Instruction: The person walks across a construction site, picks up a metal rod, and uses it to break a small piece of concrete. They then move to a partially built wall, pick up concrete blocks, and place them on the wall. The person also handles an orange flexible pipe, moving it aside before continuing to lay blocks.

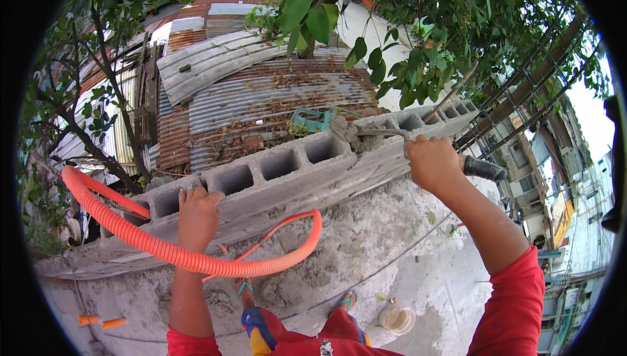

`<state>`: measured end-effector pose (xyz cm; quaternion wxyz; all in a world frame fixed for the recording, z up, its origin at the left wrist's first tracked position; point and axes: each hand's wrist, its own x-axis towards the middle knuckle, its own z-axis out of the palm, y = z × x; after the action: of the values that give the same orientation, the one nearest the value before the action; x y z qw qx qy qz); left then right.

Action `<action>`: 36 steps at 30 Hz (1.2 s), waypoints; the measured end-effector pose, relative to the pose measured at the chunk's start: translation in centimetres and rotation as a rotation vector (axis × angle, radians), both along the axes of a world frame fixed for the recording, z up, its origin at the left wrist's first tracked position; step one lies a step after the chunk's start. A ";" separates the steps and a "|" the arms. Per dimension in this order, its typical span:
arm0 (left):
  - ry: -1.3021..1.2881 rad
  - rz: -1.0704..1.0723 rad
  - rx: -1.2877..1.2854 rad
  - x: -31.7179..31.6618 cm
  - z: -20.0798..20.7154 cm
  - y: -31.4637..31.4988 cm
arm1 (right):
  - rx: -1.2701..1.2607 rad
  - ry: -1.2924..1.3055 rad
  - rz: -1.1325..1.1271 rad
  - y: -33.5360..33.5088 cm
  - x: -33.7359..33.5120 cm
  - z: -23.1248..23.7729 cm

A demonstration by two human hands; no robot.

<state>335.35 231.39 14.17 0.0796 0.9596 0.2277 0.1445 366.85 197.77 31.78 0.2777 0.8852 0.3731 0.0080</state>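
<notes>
A row of grey hollow concrete blocks (277,183) tops the low wall in front of me, open cells facing up. My left hand (198,216) is closed over the upper edge of a block at the left. My right hand (432,160) grips a trowel (382,132), its dark handle end sticking out to the right of the fist. The blade points left, touching a lump of wet mortar (343,129) at a block joint. An orange corrugated hose (189,259) loops across my left forearm; one end enters a block cell.
Rusty corrugated roofing sheets (274,88) and a teal crate (312,121) lie beyond the wall. Leafy branches (320,20) hang overhead. A wire fence (522,92) borders the right. A small pail (396,320) and orange pipe pieces (112,323) are on the concrete floor.
</notes>
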 end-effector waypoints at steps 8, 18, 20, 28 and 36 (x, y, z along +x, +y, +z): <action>-0.031 -0.008 0.021 -0.4 0.1 0.1 | 0.332 0.046 0.012 4.2 -1.1 1.6; 0.000 -0.026 0.026 -0.7 0.3 0.4 | -0.077 -0.220 0.264 5.2 2.8 2.3; -0.012 -0.029 0.015 -0.8 0.4 0.4 | -0.090 -0.233 0.215 3.0 1.8 3.8; 0.002 -0.009 0.007 -0.4 0.7 0.1 | 0.029 -0.068 -0.009 -0.5 -0.2 -0.1; 0.070 -0.036 0.008 -0.4 0.6 0.5 | 0.297 0.199 -0.414 -3.9 -2.2 -2.9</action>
<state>334.92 231.94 14.79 0.0702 0.9684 0.2124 0.1102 364.65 193.90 28.84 0.1028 0.9701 0.2041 -0.0813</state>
